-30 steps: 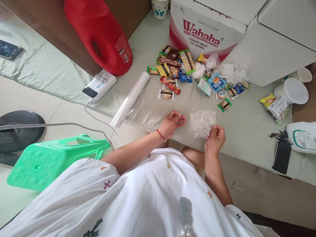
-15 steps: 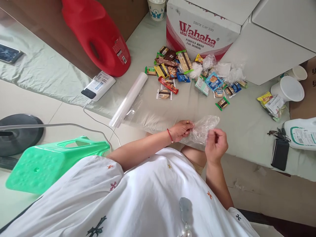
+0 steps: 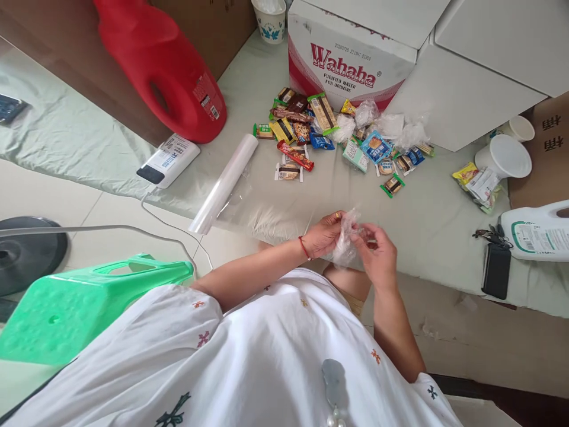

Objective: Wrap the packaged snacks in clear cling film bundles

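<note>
A crumpled clear plastic bag is gathered between my two hands, over the front edge of the cloth-covered surface. My left hand, with a red bracelet at the wrist, is closed on its left side. The fingers of my right hand pinch its right side. To the left, a roll of clear plastic lies slantwise, with a loose sheet spreading from it toward my left hand. Beyond my hands sits a pile of small wrapped snacks, with several crumpled clear plastic pieces at its right.
Behind the snacks stands a Wahaha carton. A red jug and a white power bank with a cable are at left. Lower left is a green stool. At right are a lidded tub, a white bottle and a black case.
My right hand has moved left, closer to my left hand. The plastic, spread out between them before, is now bunched up. The view has shifted slightly.
</note>
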{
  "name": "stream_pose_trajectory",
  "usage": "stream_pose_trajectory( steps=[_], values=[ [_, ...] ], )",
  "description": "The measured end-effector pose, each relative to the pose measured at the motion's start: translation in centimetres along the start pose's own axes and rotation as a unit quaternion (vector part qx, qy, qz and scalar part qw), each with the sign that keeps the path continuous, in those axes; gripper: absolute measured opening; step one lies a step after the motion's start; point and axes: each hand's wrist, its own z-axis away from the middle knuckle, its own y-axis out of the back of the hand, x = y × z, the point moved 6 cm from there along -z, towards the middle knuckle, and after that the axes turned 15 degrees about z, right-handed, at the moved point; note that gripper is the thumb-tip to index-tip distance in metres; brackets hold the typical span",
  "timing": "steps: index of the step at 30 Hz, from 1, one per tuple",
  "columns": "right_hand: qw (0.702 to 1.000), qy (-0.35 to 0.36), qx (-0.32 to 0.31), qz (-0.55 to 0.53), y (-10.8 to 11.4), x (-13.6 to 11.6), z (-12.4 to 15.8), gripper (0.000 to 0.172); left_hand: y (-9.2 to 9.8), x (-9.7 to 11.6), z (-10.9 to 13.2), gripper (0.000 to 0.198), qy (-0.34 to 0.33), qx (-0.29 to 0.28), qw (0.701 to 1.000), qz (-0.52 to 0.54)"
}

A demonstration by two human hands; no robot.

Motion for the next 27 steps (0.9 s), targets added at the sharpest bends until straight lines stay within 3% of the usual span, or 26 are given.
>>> stream_pose_trajectory(
  steps=[2, 7, 11, 13, 15, 18, 20, 23, 25, 27],
  values=[
    [1.0, -0.008, -0.015, -0.005, -0.5, 0.1, -0.4, 0.031, 1.0, 0.2, -0.3, 0.044, -0.027, 0.034, 0.999, -0.018],
    [0.978, -0.07, 0.185, -0.071, 2.5, 2.3, -0.3, 0.034, 4.7, 2.7, 0.1, 0.03, -0.091, 0.154, 0.977, -0.116],
    [0.945, -0.104, 0.265, -0.16, 4.5, 4.8, 0.8, 0.034, 5.4, 5.4, 1.1, 0.021, -0.171, 0.179, 0.955, -0.164],
    [0.938, -0.114, 0.27, -0.184, 4.8, 5.8, 1.7, 0.036, 4.8, 6.2, 1.3, 0.021, -0.205, 0.163, 0.947, -0.186],
    [0.949, -0.13, 0.23, -0.173, 4.6, 6.7, 2.4, 0.037, 4.1, 6.4, 1.2, 0.022, -0.217, 0.15, 0.949, -0.173],
    [0.977, -0.143, 0.148, -0.048, 4.5, 7.9, 3.3, 0.037, 3.7, 6.2, 0.8, 0.024, -0.187, 0.156, 0.96, -0.14],
    [0.974, -0.103, 0.182, 0.087, 5.5, 7.5, 3.6, 0.037, 3.5, 6.1, 0.6, 0.023, -0.163, 0.174, 0.96, -0.149],
    [0.943, 0.066, 0.248, 0.21, 5.4, 4.1, 3.7, 0.039, 3.1, 5.8, 0.5, 0.02, -0.145, 0.203, 0.955, -0.161],
    [0.932, 0.198, 0.193, 0.234, 3.0, 1.2, 3.4, 0.043, 2.6, 5.5, 0.5, 0.018, -0.13, 0.208, 0.956, -0.16],
    [0.922, 0.276, 0.122, 0.243, 0.0, -1.0, 2.9, 0.039, 2.0, 5.1, 0.7, 0.02, -0.11, 0.195, 0.963, -0.151]
  ],
)
